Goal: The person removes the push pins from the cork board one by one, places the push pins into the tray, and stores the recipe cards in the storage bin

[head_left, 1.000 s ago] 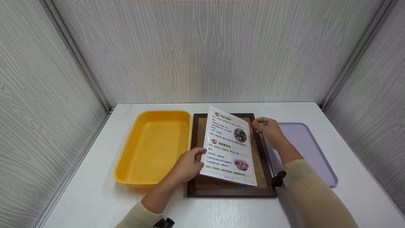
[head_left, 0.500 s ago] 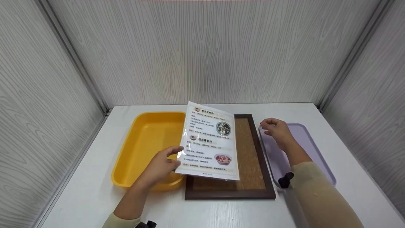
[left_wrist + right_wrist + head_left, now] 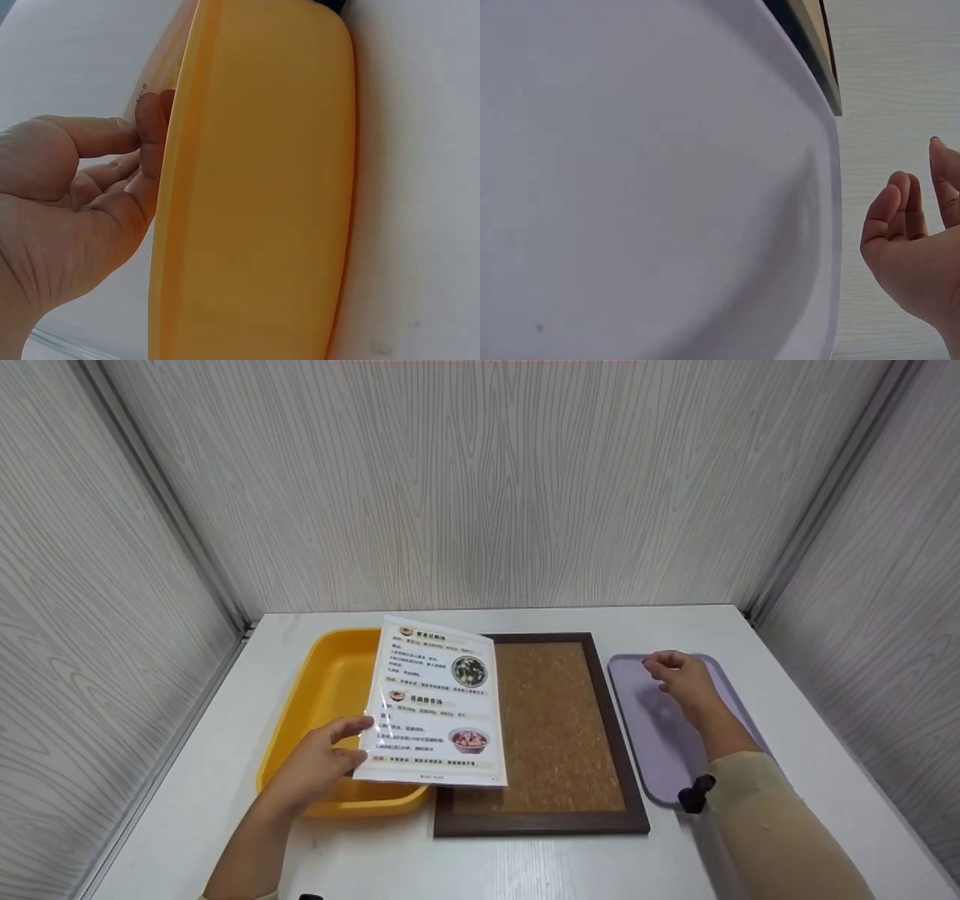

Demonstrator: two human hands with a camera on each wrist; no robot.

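My left hand (image 3: 319, 761) pinches the left edge of a laminated recipe sheet (image 3: 431, 697), printed with two food pictures. The sheet is raised and tilted over the yellow tray's right part and the left of a brown-framed cork board (image 3: 562, 720). In the left wrist view, my left hand (image 3: 82, 180) is beside the yellow tray wall (image 3: 255, 187), which hides some fingertips. My right hand (image 3: 686, 686) is above the purple tray (image 3: 660, 750), fingers curled together. A tiny dark red thing shows at its fingertips, too small to name; the right hand (image 3: 915, 240) is partly cut off in its wrist view.
The yellow tray (image 3: 281, 735) stands left of the cork board, and the purple tray lies close to its right. All are on a white table (image 3: 525, 870). Grey wood-grain panels (image 3: 480, 495) enclose the back and both sides.
The left hand has carried the recipe sheet leftward, from above the cork board to partly over the yellow tray. The right hand has moved right, away from the sheet, over the purple tray.
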